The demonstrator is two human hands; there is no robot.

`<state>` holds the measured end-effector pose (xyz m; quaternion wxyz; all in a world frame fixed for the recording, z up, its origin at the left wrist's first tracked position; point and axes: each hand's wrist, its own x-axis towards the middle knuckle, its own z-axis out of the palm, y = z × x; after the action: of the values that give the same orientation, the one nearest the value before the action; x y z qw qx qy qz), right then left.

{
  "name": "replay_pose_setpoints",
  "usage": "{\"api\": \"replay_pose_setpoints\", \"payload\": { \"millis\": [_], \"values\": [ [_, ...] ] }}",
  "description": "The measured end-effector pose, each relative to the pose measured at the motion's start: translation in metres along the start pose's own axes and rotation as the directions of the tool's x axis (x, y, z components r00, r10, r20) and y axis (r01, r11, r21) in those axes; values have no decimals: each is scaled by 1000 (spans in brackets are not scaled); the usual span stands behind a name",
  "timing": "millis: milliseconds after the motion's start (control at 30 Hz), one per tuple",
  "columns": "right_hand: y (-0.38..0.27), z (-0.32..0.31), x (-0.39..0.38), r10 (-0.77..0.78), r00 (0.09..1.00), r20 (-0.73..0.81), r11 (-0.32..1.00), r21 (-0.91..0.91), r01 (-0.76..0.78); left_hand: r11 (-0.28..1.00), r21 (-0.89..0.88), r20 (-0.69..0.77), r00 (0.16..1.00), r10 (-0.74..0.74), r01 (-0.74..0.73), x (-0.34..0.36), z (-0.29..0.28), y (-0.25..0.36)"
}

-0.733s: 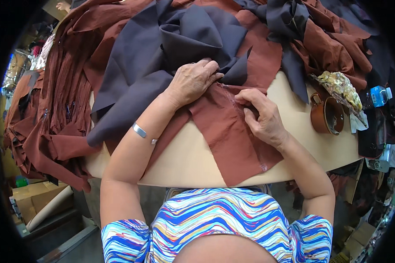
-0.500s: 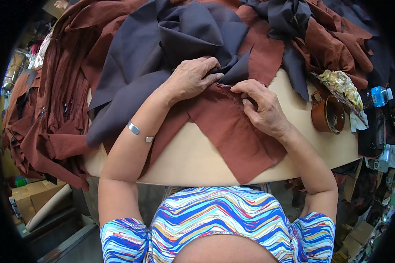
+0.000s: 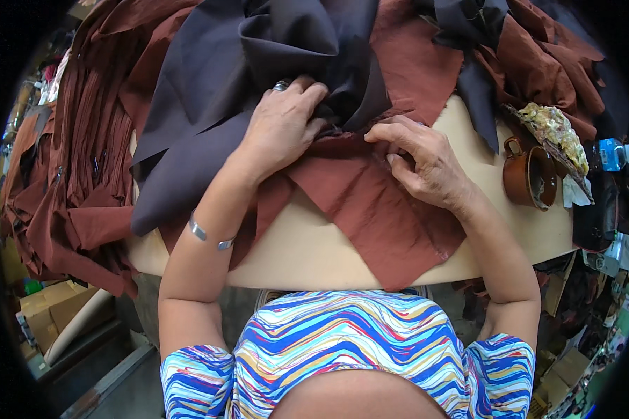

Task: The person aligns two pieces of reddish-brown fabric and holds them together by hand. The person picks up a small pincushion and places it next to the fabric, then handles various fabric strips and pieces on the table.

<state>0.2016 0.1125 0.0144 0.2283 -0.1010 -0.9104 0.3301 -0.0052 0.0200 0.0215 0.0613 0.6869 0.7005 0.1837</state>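
Observation:
Reddish-brown fabric [image 3: 377,202] lies over the table in front of me, its near corner reaching the table edge. Dark grey-navy fabric [image 3: 203,105] is bunched beyond it and meets it along a gathered, frayed edge. My left hand [image 3: 283,126], with a ring, is closed on the dark fabric by that edge; its fingertips are partly hidden in the folds. My right hand [image 3: 423,160] has its fingers curled and pinched on the reddish-brown fabric just right of the gathered edge.
Long pleated brown cloth strips [image 3: 94,133] hang over the table's left side. On the right stand a brown ceramic mug [image 3: 528,174], a crumpled yellowish bundle [image 3: 555,133] and a small blue-labelled bottle [image 3: 611,155]. More brown cloth [image 3: 538,59] is heaped at the far right. Cardboard boxes [image 3: 63,314] sit lower left.
My left hand has moved left and slightly toward me, and the dark fabric has shifted left with it. The right hand has moved slightly right, and the gathered edge between the hands looks drawn out.

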Motion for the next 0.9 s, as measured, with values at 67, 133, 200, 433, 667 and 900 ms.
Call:
{"api": "replay_pose_setpoints", "payload": {
  "millis": [67,133,200,433,667,900],
  "values": [
    [0,0,0,-16,1000,20,999,-30,17,997,60,-96,993,62,-57,2,12,-2],
    [-1,0,1,-3,999,38,999,-45,5,995,35,-97,990,101,-98,9,15,-12],
    [-4,2,3,36,998,55,998,-46,-33,993,46,-133,984,117,-112,14,16,-15],
    [-6,5,11,94,992,87,988,-130,-82,992,-17,-153,981,120,-124,15,18,-18],
    [-1,3,-3,52,997,60,994,-100,-46,991,-68,-157,980,-124,114,-15,-22,8],
    [3,3,-3,34,998,60,999,-8,-33,979,27,88,975,-206,204,-34,-17,5]
  ]
}}
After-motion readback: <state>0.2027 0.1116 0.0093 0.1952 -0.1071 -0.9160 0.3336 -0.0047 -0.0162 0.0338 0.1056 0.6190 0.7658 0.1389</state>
